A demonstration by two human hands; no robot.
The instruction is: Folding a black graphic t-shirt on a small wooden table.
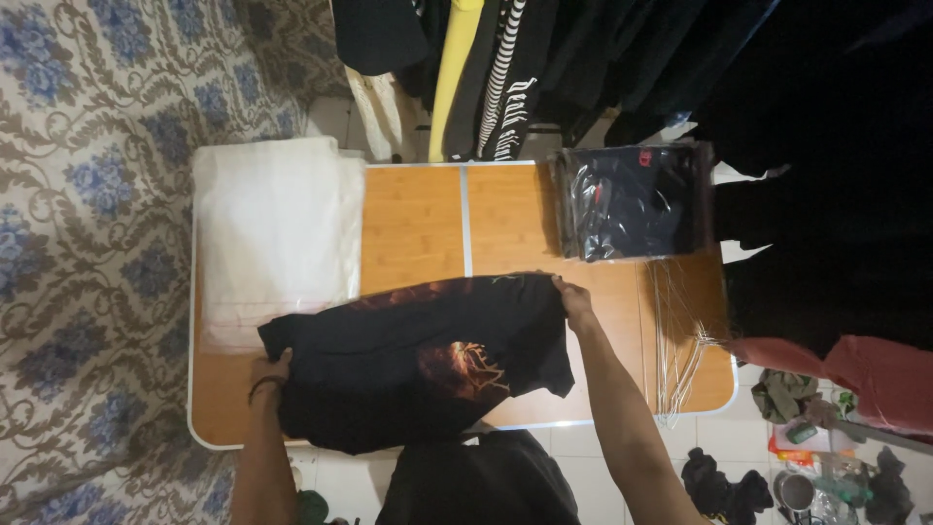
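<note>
Fingers of our left hand (269, 372) and right hand (573, 297) pinch opposite edges of the black shirt (418, 360), keeping it stretched flat over the wooden surface (418, 224), between the white bags (272, 233) and a packed shirt (632, 199).

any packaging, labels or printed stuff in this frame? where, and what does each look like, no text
Clear plastic bag: far right of the table, flat rectangle, glossy, dark folded garment inside, small red tag at its top.
Stack of clear bags: table's left end, flat, whitish.
Hanging black garment: behind the table, white print.
</note>
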